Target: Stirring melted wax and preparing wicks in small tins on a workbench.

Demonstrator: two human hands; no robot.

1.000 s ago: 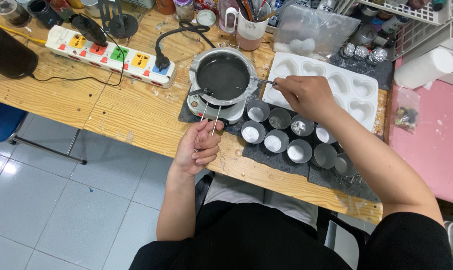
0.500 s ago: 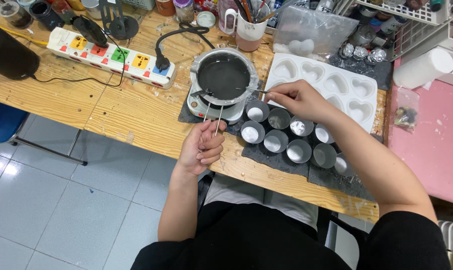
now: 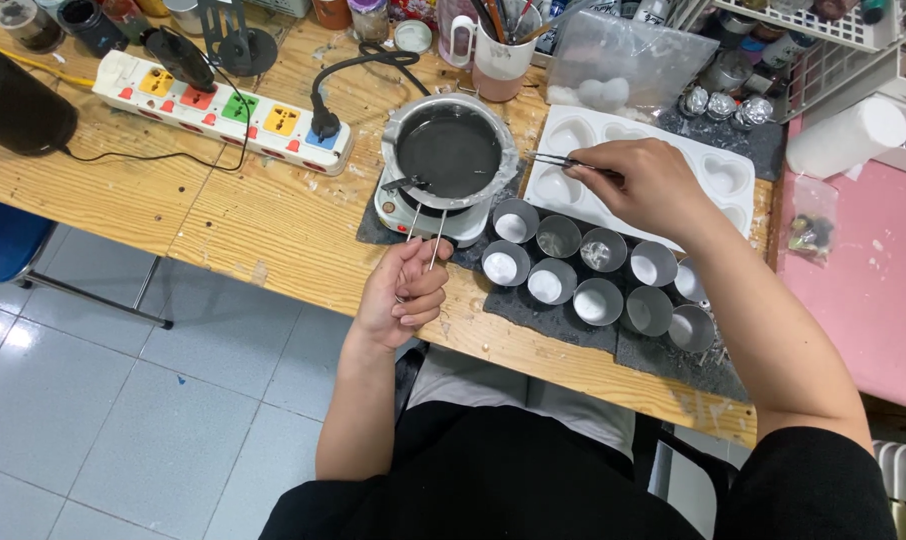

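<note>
Holding tweezers pinched in the right hand, tips now pointing at the rim of the dark melting pot; half a second earlier that hand sat lower, over the round metal cups. The left hand, at the bench edge, is closed on two thin white wicks rising toward the pot. The white heart mould lies behind the right hand.

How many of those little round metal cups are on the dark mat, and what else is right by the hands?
Small round metal cups: 10
Thin white sticks in left hand: 2
Tweezers in right hand: 1
Melting pot: 1
White heart mould: 1
Total: 15
</note>
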